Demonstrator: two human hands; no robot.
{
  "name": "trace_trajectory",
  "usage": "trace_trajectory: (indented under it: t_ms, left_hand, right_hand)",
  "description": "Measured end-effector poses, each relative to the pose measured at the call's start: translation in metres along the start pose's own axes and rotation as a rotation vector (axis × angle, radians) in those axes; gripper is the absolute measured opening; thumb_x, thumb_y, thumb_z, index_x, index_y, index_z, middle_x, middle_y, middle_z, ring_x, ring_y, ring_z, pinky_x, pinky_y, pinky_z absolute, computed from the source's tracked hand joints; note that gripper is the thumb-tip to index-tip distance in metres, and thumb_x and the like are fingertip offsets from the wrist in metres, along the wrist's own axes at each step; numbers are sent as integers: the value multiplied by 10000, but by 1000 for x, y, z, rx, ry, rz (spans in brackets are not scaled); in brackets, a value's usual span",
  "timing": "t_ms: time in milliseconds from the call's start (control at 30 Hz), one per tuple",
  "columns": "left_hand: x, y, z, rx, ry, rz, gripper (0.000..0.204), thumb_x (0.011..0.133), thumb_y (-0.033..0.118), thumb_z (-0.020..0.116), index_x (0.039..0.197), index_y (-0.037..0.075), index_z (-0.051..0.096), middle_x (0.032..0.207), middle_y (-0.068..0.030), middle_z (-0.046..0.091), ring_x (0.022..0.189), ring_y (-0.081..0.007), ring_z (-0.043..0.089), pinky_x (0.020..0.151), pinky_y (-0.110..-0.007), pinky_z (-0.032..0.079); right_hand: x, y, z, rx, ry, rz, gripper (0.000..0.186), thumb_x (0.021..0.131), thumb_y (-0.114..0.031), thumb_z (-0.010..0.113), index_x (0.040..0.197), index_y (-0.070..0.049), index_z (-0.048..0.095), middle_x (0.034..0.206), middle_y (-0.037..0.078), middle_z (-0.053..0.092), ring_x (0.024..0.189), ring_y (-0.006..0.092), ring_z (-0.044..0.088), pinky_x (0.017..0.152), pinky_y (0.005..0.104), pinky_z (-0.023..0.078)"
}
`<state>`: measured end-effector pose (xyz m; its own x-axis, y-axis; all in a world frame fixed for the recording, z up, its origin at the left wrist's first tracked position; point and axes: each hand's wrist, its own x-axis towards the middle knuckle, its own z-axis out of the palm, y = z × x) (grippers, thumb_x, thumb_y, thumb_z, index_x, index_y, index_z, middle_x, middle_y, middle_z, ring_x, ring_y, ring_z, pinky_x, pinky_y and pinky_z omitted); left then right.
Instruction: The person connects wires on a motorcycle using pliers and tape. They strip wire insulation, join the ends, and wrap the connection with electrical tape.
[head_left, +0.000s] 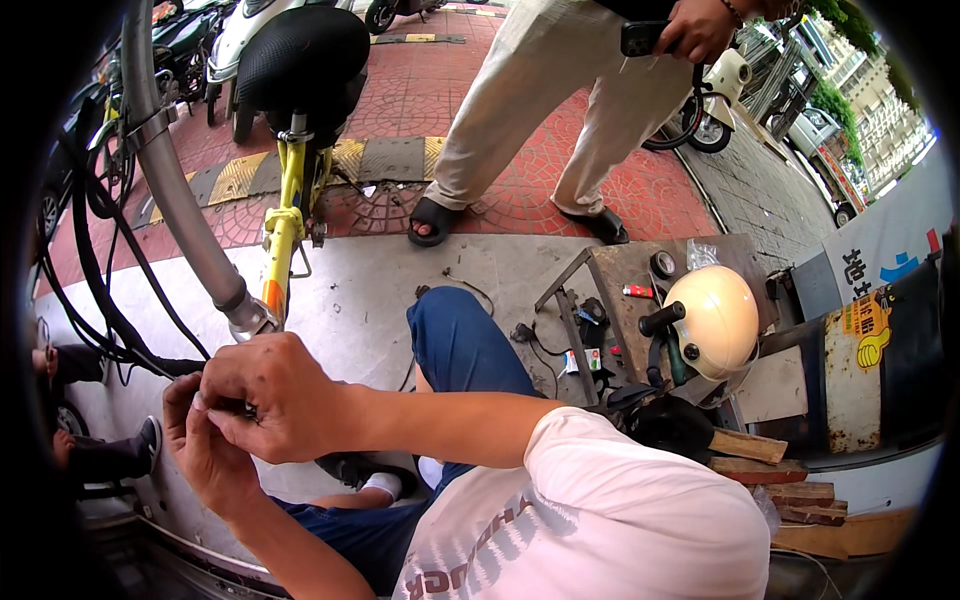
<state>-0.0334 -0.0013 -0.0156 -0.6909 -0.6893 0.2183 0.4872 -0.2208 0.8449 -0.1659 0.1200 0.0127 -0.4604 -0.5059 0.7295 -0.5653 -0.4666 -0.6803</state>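
Observation:
Both my hands meet beside the yellow bike's grey metal tube (180, 190), fingertips touching. My left hand (212, 462) is closed in a pinch where the thin black cables (112, 255) run down to the fingers. Over it, my right hand (285, 395) is curled closed, thumb and forefinger pressed together. Something dark shows in its curl, too small to name. The yellow frame (284, 235) carries a black saddle (303, 60) and stands just beyond the hands.
A person in light trousers (510, 100) stands ahead, holding a black device (645, 39). At right, a low metal table (625, 270) bears a cream helmet (713, 320), tape and a red lighter. Wood blocks (790, 495) are stacked below. Another person's shoe (150, 445) shows at left.

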Motion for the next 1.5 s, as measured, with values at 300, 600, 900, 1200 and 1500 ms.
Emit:
trace_trajectory:
  t_ms: [300, 600, 900, 1200, 1500]
  left_hand:
    - [5, -2, -7, 1, -60, -55, 223, 1005, 43, 619, 1219, -21, 613, 1120, -110, 665, 988, -188, 674, 895, -335, 561]
    - [1, -8, 3, 115, 17, -5, 195, 1000, 57, 637, 1188, 3, 654, 1089, -73, 656, 867, -134, 642, 871, -354, 561]
    - [-4, -8, -3, 189, 84, 1, 234, 1021, 86, 621, 1229, -16, 652, 1104, -61, 651, 903, -123, 609, 846, -318, 562]
    - [-7, -7, 7, 181, 145, 8, 205, 1002, 66, 632, 1189, -16, 649, 1084, -94, 675, 853, -151, 664, 825, -311, 572]
    - [-5, -7, 37, 140, 200, -29, 145, 960, 52, 671, 1087, -17, 678, 1007, -88, 696, 806, -162, 685, 773, -301, 577]
  right_hand:
    - [-11, 1, -19, -74, -20, -35, 204, 773, -137, 773, 936, -80, 664, 762, 59, 618, 696, 274, 642, 624, 406, 470]
    - [-46, 15, -386, -1525, -1142, 1064, 225, 757, -143, 658, 923, -51, 779, 999, 200, 757, 947, 368, 737, 764, 464, 594]
    - [-176, 29, -547, -1169, -710, 2186, 109, 872, -147, 798, 858, -44, 765, 766, 84, 730, 615, 207, 688, 544, 352, 566]
    - [-191, 56, -567, -1189, -688, 2298, 172, 910, -219, 767, 801, -88, 746, 689, 59, 703, 561, 188, 652, 530, 349, 545]
    - [-220, 49, -575, -1547, -949, 1916, 423, 608, -226, 945, 923, 15, 800, 885, 156, 783, 768, 237, 769, 716, 408, 612]
